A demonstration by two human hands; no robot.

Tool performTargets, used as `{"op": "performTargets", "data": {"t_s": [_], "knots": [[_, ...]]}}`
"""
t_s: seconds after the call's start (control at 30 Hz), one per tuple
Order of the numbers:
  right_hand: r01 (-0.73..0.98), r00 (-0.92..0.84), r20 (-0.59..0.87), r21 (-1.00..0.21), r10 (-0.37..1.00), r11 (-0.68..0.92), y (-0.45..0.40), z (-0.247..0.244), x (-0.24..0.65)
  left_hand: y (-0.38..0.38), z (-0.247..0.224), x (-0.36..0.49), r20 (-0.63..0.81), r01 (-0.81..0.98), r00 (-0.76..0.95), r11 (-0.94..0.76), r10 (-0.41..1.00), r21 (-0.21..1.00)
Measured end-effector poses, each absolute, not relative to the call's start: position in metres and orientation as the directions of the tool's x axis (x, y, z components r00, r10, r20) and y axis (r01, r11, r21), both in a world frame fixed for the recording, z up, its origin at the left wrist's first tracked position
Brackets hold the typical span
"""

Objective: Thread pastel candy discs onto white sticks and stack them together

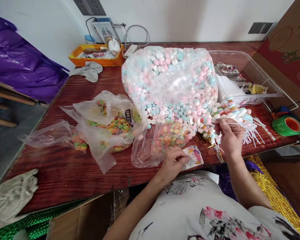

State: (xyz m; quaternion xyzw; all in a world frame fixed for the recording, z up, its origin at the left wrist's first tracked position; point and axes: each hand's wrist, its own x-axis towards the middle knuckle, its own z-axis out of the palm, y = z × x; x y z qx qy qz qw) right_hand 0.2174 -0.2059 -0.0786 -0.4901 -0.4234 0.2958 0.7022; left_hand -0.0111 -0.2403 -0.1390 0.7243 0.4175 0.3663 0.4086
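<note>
My right hand (231,135) pinches a thin white stick (216,121), held level above the table's front right. Just behind it lies a heap of candy skewers (231,110), coloured pieces threaded on white sticks. My left hand (173,161) is closed at the table edge, its fingertips against the left side of a small stack of printed cards (194,156); what it pinches is hidden. Beyond that hand sits a clear bag of ring-shaped candies (171,135). A large clear bag of pink, white and blue round candies (170,76) fills the middle, some spilling at its mouth.
Left of centre lies another open bag of candy rings (115,126). An orange tray (97,60) and a cloth (88,71) are behind it. At right stand a clear plastic bin (250,76), green tape (287,126) and a cardboard box (287,50). Another cloth (13,193) hangs over the left edge.
</note>
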Motion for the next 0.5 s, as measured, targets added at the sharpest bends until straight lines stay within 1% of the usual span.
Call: {"op": "performTargets", "data": {"t_s": [0.07, 0.13, 0.2, 0.27, 0.37, 0.5], "knots": [[-0.158, 0.477, 0.206, -0.936, 0.854, 0.314, -0.219, -0.076, 0.230, -0.233, -0.135, -0.017, 0.184, 0.170, 0.281, -0.238, 0.942, 0.956], [-0.234, 0.443, 0.162, -0.928, 0.882, 0.288, -0.229, -0.072, 0.238, -0.227, -0.129, -0.022, 0.196, 0.165, 0.218, -0.234, 0.956, 0.958], [-0.225, 0.393, 0.181, -0.932, 0.902, 0.285, -0.236, -0.067, 0.239, -0.222, -0.123, -0.026, 0.249, 0.225, 0.212, -0.295, 0.945, 0.929], [-0.186, 0.359, 0.219, -0.936, 0.908, 0.299, -0.238, -0.060, 0.234, -0.219, -0.119, -0.027, 0.321, 0.316, 0.237, -0.385, 0.917, 0.867], [-0.135, 0.371, 0.254, -0.937, 0.893, 0.323, -0.236, -0.052, 0.224, -0.215, -0.117, -0.029, 0.409, 0.426, 0.267, -0.488, 0.873, 0.762], [-0.074, 0.348, 0.298, -0.937, 0.889, 0.342, -0.232, -0.050, 0.222, -0.210, -0.115, -0.032, 0.481, 0.463, 0.285, -0.558, 0.829, 0.688]]}}
